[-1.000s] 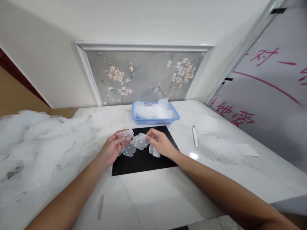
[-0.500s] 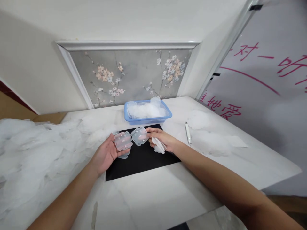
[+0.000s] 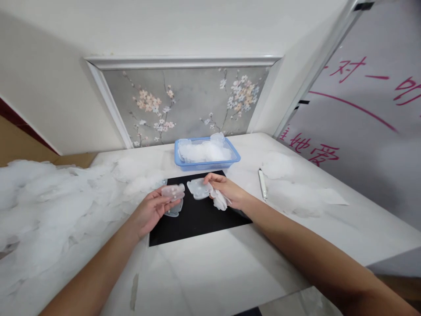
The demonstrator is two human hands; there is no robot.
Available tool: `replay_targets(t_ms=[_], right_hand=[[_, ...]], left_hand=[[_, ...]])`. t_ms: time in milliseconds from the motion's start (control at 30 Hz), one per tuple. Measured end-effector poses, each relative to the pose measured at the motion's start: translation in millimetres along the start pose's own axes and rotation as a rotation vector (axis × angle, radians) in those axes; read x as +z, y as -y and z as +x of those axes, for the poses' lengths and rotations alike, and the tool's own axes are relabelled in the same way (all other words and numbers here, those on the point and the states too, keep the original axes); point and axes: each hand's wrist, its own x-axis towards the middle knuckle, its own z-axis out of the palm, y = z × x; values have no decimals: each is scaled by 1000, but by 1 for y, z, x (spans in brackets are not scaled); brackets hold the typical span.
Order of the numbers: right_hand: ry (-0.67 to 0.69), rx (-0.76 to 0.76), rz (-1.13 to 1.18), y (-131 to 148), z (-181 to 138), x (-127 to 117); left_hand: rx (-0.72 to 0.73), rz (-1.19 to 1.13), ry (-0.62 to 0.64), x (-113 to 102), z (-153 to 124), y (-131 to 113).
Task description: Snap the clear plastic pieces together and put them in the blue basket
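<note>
Over the black mat [image 3: 200,219], my left hand [image 3: 153,210] pinches a small translucent plastic piece [image 3: 173,192] with rounded, notched edges and small white dots. Another such piece [image 3: 174,210] lies on the mat just below it. My right hand [image 3: 228,189] has a similar clear plastic piece [image 3: 198,188] between thumb and forefinger, tilted toward the left one but apart from it. Tucked under the other fingers of that hand is a small bunch of white, frosted pieces [image 3: 219,200].
A blue basket [image 3: 207,166] full of frosted pieces stands against the wall. Heaped pieces [image 3: 49,219] cover the table's left side. On the right lie a white utility knife [image 3: 262,184] and scattered pieces [image 3: 292,197]. A whiteboard [image 3: 371,145] with red writing borders the right.
Both held pieces have tipped from facing me to a flatter angle. My left fingers have closed further round the left piece. The whole view has shifted slightly, with the scene now further right.
</note>
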Motion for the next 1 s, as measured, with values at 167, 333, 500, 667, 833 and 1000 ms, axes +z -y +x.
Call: replay_targets(t_ms=[167, 333, 500, 667, 833, 1000], right_hand=[[-1, 12, -98, 5, -1, 3], [-14, -45, -58, 4, 1, 2], [-30, -121, -107, 3, 0, 2], [-12, -110, -85, 2, 0, 0], [13, -77, -32, 3, -1, 1], [15, -35, 17, 7, -5, 8]], left_hand=[[27, 130, -67, 1, -2, 1], [-22, -88, -46, 6, -4, -5], [-50, -225, -65, 12, -7, -11], [-83, -249, -49, 14, -8, -13], [-72, -258, -23, 13, -7, -12], [-78, -247, -6, 12, -7, -12]])
